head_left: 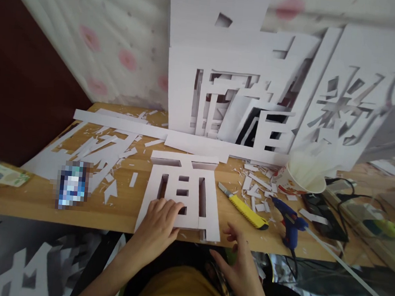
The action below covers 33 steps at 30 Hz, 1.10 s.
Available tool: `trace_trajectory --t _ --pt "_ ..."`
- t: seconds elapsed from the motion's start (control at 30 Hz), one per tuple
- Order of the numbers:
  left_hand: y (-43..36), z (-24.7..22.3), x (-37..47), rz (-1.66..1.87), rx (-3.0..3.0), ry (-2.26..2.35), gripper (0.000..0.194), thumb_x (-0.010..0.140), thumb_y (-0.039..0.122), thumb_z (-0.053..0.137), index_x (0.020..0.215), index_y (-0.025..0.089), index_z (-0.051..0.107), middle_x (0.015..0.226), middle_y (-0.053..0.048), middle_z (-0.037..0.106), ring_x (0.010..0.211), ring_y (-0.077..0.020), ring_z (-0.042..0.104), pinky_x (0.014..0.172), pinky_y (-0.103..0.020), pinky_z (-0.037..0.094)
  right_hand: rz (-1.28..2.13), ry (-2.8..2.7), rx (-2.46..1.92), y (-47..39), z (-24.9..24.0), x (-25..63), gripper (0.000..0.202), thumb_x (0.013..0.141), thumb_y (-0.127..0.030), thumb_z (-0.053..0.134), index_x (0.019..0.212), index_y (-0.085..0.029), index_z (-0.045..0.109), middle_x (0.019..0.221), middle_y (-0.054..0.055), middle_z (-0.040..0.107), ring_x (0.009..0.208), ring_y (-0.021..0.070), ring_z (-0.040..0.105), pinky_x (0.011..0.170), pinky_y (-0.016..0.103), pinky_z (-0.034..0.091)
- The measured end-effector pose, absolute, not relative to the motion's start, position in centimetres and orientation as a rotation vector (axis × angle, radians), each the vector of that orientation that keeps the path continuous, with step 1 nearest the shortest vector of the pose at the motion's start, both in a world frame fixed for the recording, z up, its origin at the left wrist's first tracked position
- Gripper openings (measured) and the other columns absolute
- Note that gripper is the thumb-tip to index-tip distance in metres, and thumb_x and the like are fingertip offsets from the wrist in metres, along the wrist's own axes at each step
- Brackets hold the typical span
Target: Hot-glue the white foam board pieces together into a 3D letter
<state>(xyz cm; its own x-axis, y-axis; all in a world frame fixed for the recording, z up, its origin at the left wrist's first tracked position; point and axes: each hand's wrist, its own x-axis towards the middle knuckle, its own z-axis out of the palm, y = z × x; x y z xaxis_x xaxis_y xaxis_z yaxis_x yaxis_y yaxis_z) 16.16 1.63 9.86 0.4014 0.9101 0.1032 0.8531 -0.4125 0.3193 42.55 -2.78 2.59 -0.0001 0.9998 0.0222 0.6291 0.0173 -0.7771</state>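
Right now we've got a wooden surface (108,214) below a pink-flowered curtain (120,83), tall white cut-out boards (191,23) standing at the back and white scraps (92,145) strewn over the left. Over to the right, a paper cup (291,177) carries a bundle of translucent sticks (311,169); in front of it lies a blue glue gun (291,220), a long pale rod (353,270) reaching from it past the front edge. And the white character piece (173,189) sits in the middle, its lower end right up near that front edge. The left hand (160,216) is down on its lower part, fingers bent and close together; whether they grip it, I can't say. The right hand (241,255) hangs by the edge, apart from the piece, fingers curled, thumb spread wide, holding nothing. Left of the piece, a stretch of wood runs to a blurred blue object (73,185); on the right, a yellow cutter (245,210) lies slantwise, narrowing that side.
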Motion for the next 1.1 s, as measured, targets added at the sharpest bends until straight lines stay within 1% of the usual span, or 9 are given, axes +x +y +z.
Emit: trace_trajectory --t 0.07,0.13,0.23,0.33,0.47,0.67,0.83,0.97,1.1 --pt "1.5 9.6 16.3 0.419 2.455 1.571 0.048 0.083 0.006 0.059 0.127 0.020 0.046 0.112 -0.008 0.064 0.103 -0.0266 0.055 0.095 -0.046 0.044 0.734 -1.679 -1.685 -3.0 2.5 41.6 0.047 0.084 -0.036 0.071 0.125 -0.020 0.053 0.112 0.011 0.066 0.098 0.0281 0.064 0.085 0.043 0.054" --pt "1.4 9.2 16.3 0.450 2.469 1.575 0.047 0.083 0.006 0.059 0.125 0.020 0.045 0.112 -0.008 0.063 0.103 -0.0268 0.055 0.094 -0.046 0.045 0.734 -1.694 -1.674 -2.8 2.6 40.7 0.041 0.085 -0.035 0.071 0.120 -0.020 0.055 0.110 0.011 0.065 0.100 0.0292 0.063 0.088 0.045 0.052" --pt "1.3 8.8 16.2 0.495 2.497 1.572 0.044 0.083 0.007 0.060 0.122 0.020 0.045 0.111 -0.008 0.062 0.102 -0.0268 0.054 0.092 -0.045 0.046 0.753 -1.716 -1.637 -2.5 2.5 39.7 0.035 0.088 -0.034 0.070 0.117 -0.020 0.055 0.107 0.011 0.065 0.100 0.0299 0.062 0.085 0.045 0.052" --pt "1.2 8.6 16.1 0.533 2.513 1.560 0.042 0.083 0.007 0.060 0.119 0.020 0.045 0.110 -0.007 0.061 0.101 -0.0263 0.054 0.091 -0.044 0.047 0.725 -1.720 -1.603 -2.2 1.9 39.6 0.032 0.090 -0.029 0.067 0.118 -0.021 0.054 0.107 0.009 0.065 0.100 0.0302 0.062 0.084 0.045 0.052" --pt "1.3 8.7 16.1 0.569 2.497 1.538 0.037 0.083 0.007 0.061 0.114 0.021 0.047 0.107 -0.006 0.059 0.098 -0.0254 0.054 0.088 -0.042 0.047 0.681 -1.742 -1.590 -2.1 1.3 39.7 0.032 0.091 -0.027 0.066 0.121 -0.023 0.054 0.108 0.008 0.065 0.101 0.0304 0.061 0.085 0.047 0.051" --pt "1.4 8.7 16.2 0.509 2.477 1.548 0.023 0.083 0.008 0.060 0.101 0.021 0.053 0.102 -0.005 0.059 0.096 -0.0248 0.054 0.086 -0.042 0.047 0.635 -1.732 -1.564 -2.0 1.2 39.8 0.034 0.091 -0.023 0.065 0.123 -0.024 0.053 0.110 0.008 0.065 0.103 0.0301 0.062 0.086 0.046 0.052" --pt "1.2 8.2 16.2 0.514 2.479 1.572 0.024 0.083 0.008 0.060 0.102 0.021 0.056 0.101 -0.005 0.059 0.094 -0.0253 0.054 0.086 -0.043 0.047 0.593 -1.715 -1.569 -2.1 0.7 39.8 0.039 0.089 -0.024 0.066 0.125 -0.024 0.053 0.113 0.009 0.065 0.104 0.0306 0.063 0.087 0.046 0.053" --pt "0.9 7.8 16.1 0.586 2.448 1.568 0.027 0.083 0.010 0.063 0.105 0.023 0.058 0.103 -0.005 0.061 0.096 -0.0249 0.055 0.089 -0.042 0.047 0.477 -1.698 -1.580 -2.3 -0.3 39.8 0.053 0.091 -0.029 0.064 0.139 -0.023 0.043 0.124 0.013 0.062 0.113 0.0326 0.062 0.093 0.049 0.053" --pt "0.7 7.4 16.1 0.636 2.403 1.570 0.031 0.083 0.006 0.060 0.106 0.025 0.059 0.105 -0.004 0.062 0.099 -0.0243 0.056 0.090 -0.040 0.046 0.427 -1.725 -1.595 -2.3 -1.6 40.6 0.059 0.093 -0.029 0.061 0.146 -0.024 0.036 0.130 0.014 0.061 0.118 0.0336 0.061 0.096 0.050 0.052"
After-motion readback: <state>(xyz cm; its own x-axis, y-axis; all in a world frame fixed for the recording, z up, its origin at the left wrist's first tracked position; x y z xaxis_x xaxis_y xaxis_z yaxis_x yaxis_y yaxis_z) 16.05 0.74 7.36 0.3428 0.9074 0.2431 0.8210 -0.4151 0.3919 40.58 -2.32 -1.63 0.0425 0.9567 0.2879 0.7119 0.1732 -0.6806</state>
